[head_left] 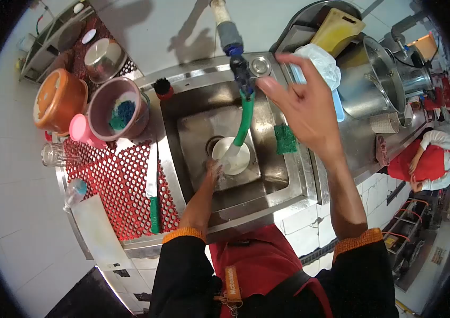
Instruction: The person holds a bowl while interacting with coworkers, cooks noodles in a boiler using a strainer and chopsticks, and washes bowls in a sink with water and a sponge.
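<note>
Down in the metal sink [193,180], my left hand [212,170] grips the left edge of a small white bowl [240,160]. Water runs from a green hose [244,121] into this bowl. The hose is fixed to the dark tap [240,69]. My right hand [310,106] is raised beside the tap, above the sink's right rim, with thumb and fingers apart and nothing held. A green scouring pad [286,139] lies on the right rim, below that hand.
Left of the sink, a knife [153,196] lies on a red perforated mat [108,191], with a purple bucket [116,114] behind. A large steel pot [365,79] stands on the right. A person in a red apron [418,161] stands at far right.
</note>
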The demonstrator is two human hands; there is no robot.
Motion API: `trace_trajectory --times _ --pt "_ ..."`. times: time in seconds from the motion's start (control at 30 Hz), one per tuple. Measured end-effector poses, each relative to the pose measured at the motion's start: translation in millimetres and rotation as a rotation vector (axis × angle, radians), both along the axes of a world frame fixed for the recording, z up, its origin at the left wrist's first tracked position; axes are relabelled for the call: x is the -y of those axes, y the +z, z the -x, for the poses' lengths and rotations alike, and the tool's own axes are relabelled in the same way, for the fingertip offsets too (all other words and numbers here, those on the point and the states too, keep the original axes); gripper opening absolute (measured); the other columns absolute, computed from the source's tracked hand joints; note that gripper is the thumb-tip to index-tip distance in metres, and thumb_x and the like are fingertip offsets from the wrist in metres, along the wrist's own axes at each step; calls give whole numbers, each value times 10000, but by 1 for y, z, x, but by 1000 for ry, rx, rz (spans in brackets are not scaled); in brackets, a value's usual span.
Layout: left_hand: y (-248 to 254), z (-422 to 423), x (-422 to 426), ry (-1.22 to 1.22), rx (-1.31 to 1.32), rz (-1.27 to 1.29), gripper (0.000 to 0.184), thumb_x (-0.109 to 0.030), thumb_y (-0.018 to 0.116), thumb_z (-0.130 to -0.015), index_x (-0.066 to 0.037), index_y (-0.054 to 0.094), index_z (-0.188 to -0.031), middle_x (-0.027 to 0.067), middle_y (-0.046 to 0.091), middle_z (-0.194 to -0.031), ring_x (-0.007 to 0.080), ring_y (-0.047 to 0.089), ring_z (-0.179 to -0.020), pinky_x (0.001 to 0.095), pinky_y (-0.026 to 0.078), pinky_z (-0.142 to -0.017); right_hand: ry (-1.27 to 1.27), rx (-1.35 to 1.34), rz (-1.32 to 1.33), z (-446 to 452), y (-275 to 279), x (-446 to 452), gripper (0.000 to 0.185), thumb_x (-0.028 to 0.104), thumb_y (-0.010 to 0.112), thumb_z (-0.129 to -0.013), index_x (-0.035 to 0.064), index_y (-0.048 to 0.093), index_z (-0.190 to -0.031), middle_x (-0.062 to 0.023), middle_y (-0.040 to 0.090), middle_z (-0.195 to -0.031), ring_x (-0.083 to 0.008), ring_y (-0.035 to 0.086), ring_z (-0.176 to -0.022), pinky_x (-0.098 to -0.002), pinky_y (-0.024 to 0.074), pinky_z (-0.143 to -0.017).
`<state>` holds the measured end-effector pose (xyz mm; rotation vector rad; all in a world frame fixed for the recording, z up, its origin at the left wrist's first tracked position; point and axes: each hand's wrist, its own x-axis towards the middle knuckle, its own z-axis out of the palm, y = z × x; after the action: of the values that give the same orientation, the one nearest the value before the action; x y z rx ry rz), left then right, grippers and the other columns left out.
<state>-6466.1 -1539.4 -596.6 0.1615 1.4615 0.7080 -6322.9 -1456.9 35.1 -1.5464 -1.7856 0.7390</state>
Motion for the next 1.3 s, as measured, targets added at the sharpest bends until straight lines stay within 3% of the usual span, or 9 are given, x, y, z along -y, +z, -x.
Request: trace_trajectory --times 0.1,0.27,0.4,0.57,0.7,0.97,1.03,1.17,1.3 --pt "6 6 -3 -405 -351 -150 404 -143 622 -694 50 541 -1039 106 617 -776 193 585 -711 322 468 -603 -109 -178 295 -29 -71 22 370 311 635 -799 2 532 -975 -12 429 -460 -82 364 -412 -256 321 -428" --pt "95 25 7 -186 -311 -314 389 -115 651 -673 45 559 -1016 116 625 -802 213 594 -716 326 484 -652 26 221 410 -44 -318 46 240 214 607 -770 30 575 -920 -147 600 -733 -264 589 -706 -374 455 -636" --pt "36 25 23 -268 -141 -569 370 -121 676 -683 39 568 -999 125 627 -862 231 601 -764 345 493 -654 138 570 687 -29 -420 63 443 245 620 -744 40 478 -1110 -223 523 -1111 -331 514 -1046 -420 443 -843" --pt "73 30 23 124 143 -77 268 -101 608 -745 2 588 -991 113 625 -788 239 611 -755 338 504 -666 146 623 752 -31 -523 80 500 224 602 -754 37 407 -1175 -221 457 -1184 -359 452 -1104 -424 408 -899" --pt "-56 30 45 -559 -318 -720 268 -106 579 -765 0 585 -1011 141 621 -800 245 607 -798 338 504 -678 132 486 727 -32 -475 66 468 204 589 -762 66 417 -1175 -208 507 -1101 -356 491 -1050 -447 421 -844" --pt "147 38 -25 -763 -722 -278 369 -243 577 -782 14 558 -1045 125 615 -863 208 596 -691 331 496 -596 265 167 617 -30 -384 40 347 74 536 -742 47 484 -1084 -180 581 -961 -336 552 -949 -409 438 -794" --pt "190 55 -41 -347 133 -20 332 -266 527 -834 3 558 -1026 76 597 -827 156 567 -661 303 479 -545 181 45 676 -21 -336 31 371 83 553 -741 20 488 -1101 -177 573 -1033 -304 552 -984 -361 452 -786" --pt "303 30 -49 -124 -23 -247 326 -257 521 -862 -3 573 -1058 95 624 -894 181 603 -750 293 493 -630 241 858 -169 19 -314 48 554 366 538 -801 8 452 -1215 -198 495 -1195 -313 401 -1185 -371 245 -1029" --pt "293 36 -52 -14 69 -489 335 -280 514 -884 -50 539 -1127 80 616 -885 179 602 -723 328 507 -631 676 410 -46 25 -298 53 708 542 438 -817 -21 416 -1246 -228 394 -1285 -319 265 -1272 -385 107 -1079"
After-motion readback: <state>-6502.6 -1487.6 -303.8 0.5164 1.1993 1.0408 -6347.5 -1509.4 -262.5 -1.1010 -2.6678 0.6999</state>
